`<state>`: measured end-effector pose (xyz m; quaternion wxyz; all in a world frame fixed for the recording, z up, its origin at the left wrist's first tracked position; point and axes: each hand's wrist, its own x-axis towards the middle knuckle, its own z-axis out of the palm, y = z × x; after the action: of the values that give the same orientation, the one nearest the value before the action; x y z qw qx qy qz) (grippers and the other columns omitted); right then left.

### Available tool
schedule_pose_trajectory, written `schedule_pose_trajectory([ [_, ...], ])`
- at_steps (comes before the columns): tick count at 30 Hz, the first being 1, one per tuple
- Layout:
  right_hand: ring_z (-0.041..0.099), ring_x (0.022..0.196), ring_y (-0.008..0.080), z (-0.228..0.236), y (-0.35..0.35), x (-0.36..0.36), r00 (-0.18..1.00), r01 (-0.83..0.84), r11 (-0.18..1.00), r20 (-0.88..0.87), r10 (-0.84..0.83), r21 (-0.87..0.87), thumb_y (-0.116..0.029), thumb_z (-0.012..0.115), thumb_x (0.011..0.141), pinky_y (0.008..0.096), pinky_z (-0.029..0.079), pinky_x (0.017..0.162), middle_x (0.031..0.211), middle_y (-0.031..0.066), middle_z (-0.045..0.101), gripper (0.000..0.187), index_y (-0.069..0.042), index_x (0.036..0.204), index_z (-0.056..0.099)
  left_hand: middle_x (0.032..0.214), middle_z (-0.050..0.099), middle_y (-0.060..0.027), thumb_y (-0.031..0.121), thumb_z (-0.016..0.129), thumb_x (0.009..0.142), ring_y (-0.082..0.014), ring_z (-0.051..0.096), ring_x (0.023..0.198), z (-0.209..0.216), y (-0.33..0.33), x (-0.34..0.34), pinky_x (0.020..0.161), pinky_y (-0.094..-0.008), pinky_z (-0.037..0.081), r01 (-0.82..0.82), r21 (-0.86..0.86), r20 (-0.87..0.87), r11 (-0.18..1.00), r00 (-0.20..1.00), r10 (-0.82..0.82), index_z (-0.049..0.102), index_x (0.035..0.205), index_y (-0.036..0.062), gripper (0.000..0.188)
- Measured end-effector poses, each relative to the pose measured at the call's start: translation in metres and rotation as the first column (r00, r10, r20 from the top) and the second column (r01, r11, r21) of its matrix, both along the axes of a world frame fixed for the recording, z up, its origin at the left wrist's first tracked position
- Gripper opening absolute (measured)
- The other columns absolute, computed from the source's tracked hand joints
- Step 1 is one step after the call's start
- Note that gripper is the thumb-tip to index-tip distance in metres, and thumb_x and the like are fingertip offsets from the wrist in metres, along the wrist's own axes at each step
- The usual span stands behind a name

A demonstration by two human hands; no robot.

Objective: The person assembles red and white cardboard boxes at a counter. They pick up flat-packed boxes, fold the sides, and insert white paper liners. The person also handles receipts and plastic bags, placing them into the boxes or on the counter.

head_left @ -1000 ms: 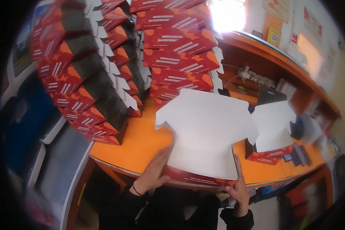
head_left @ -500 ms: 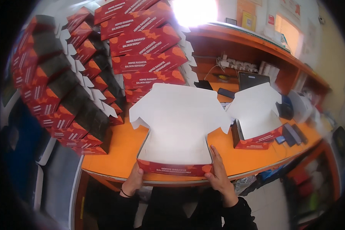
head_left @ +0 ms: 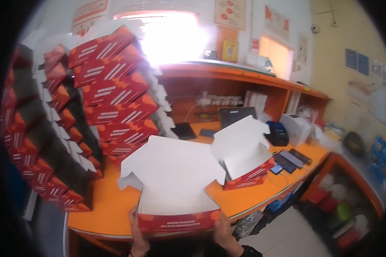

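An open cardboard box [head_left: 180, 220], red outside and white inside, is between my hands at the orange table's front edge. Its white lid [head_left: 169, 165] stands raised, with side flaps spread. My left hand [head_left: 138, 235] grips the box's left side, fingers along the wall. On the opposite side my right hand [head_left: 224, 234] holds the front right corner, slightly blurred. Just behind and to the right stands a second open box [head_left: 248, 177] of the same kind, its lid raised too.
Tall stacks of red boxes [head_left: 111, 92] rise at the left and back left. Phones [head_left: 291, 158] with cables lie on the orange table [head_left: 103, 218] at the right. Behind are a dark laptop-like screen [head_left: 236, 115], a white machine [head_left: 297, 128] and an orange shelf [head_left: 270, 77].
The view has tilted up and swung to the right, so everything sits lower or further left. Both hands keep their hold on the box, whose lid now overlaps the second box in view.
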<state>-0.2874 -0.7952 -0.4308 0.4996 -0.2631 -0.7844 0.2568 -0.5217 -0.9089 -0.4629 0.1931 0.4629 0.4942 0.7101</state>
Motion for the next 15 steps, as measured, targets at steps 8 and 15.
schedule_pose_trajectory([
  [8, 0.048, 0.096, 0.0396, 0.006, 0.003, 0.008, 0.984, -0.116, 0.982, -0.155, 0.092, -0.151, -0.024, 0.037, 0.085, 0.0402, 0.036, 0.085, 0.103, 0.0241, 0.049, 0.038, 0.006, 0.106, 0.047, 0.128, 0.028, -0.0159, 0.046, 0.038, 0.085, -0.0279, 0.035, 0.114, -0.013, 0.012, -0.012, 0.094, -0.0416, 0.03, -0.018, 0.073, -0.115, 0.997, 0.993, 0.027, 0.021, 0.128, -0.0013, 0.066],
  [15, 0.047, 0.102, 0.0366, 0.014, -0.001, 0.0, 0.982, -0.134, 0.984, -0.147, 0.116, -0.119, -0.023, 0.04, 0.085, 0.0366, 0.036, 0.088, 0.108, 0.024, 0.049, 0.039, 0.007, 0.111, 0.045, 0.125, 0.032, -0.0188, 0.041, 0.043, 0.084, -0.0313, 0.037, 0.111, -0.002, -0.007, -0.03, 0.094, -0.0429, 0.03, 0.009, -0.033, -0.265, 0.999, 0.964, -0.017, 0.025, 0.126, -0.0029, 0.064],
])
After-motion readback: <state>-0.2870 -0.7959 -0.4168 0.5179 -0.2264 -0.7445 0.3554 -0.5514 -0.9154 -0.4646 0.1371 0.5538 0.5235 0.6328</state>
